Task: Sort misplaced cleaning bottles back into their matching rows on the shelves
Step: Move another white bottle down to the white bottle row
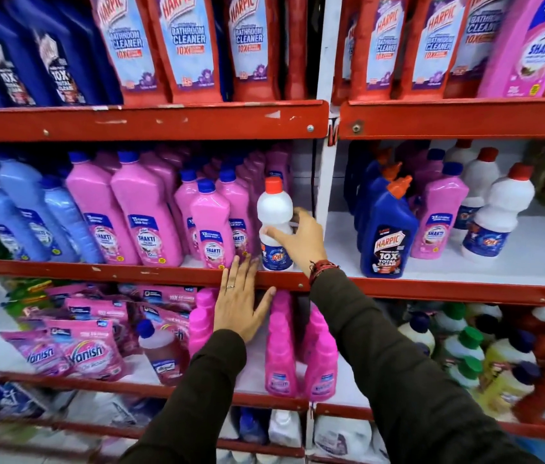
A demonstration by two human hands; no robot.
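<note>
- Head view: right hand (301,241) wraps the narrow waist of a white bottle (275,209), thumb across the front, fingers round the back; the grip is closed on it.
- White bottle: smooth matte plastic, bulbous shoulder, ribbed orange-red cap, blue label low on the body. It stands upright at the front edge of the middle shelf (130,270), just under the grip.
- Immed. left of the grip: pink Shakti bottles (211,226), glossy, tall, flat-sided w/ blue caps; the nearest one is just beside the white bottle.
- Below-left of the grip: left hand (241,304) is flat, fingers spread, holding nothing; fingertips lie over the red metal shelf lip, paint chipped in spots. Ring on one finger.
- Right of the grip, past the white upright post (326,182): dark blue Harpic bottle (386,236) w/ angled orange spout, then more white bottles (498,216) of the same rounded shape w/ red caps.
- Right wrist wears a red braided band (322,266); both sleeves are dark, soft fabric.
</note>
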